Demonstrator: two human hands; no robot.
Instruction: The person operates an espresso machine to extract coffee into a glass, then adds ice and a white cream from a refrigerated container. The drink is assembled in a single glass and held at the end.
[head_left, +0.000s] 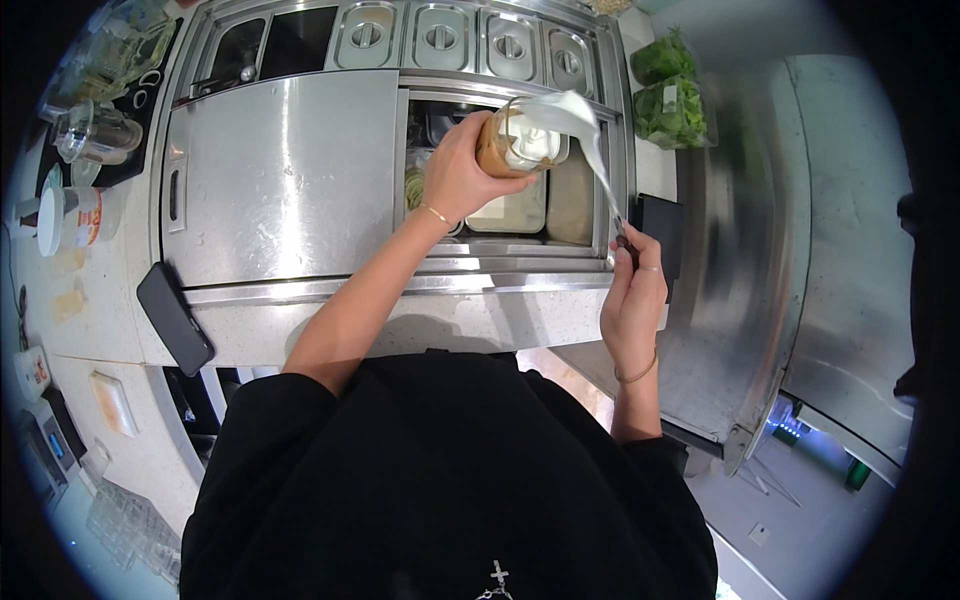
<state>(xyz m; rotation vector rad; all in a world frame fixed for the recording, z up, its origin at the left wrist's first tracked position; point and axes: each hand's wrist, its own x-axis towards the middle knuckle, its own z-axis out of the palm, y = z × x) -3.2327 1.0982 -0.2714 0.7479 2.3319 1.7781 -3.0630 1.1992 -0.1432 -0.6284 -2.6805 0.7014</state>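
Observation:
My left hand (466, 166) is wrapped around a clear glass (495, 154) of light brown drink with white cream (534, 142) inside. The glass is tilted above an uncovered bay of the steel counter. My right hand (636, 281) grips the dark handle of a long utensil (600, 161), its end coated in white cream over the glass's rim. The exact shape of that end is hidden by the cream. Below the glass, a rectangular container (510, 214) with pale contents sits in the bay, beside a container of green slices (414, 187).
A sliding steel lid (285, 180) covers the bay's left side. Lidded steel pans (441, 37) line the back. Boxes of leafy greens (670, 112) stand at the right. A phone (176, 319) lies by the front-left edge, with a white-lidded jar (79, 219) farther left.

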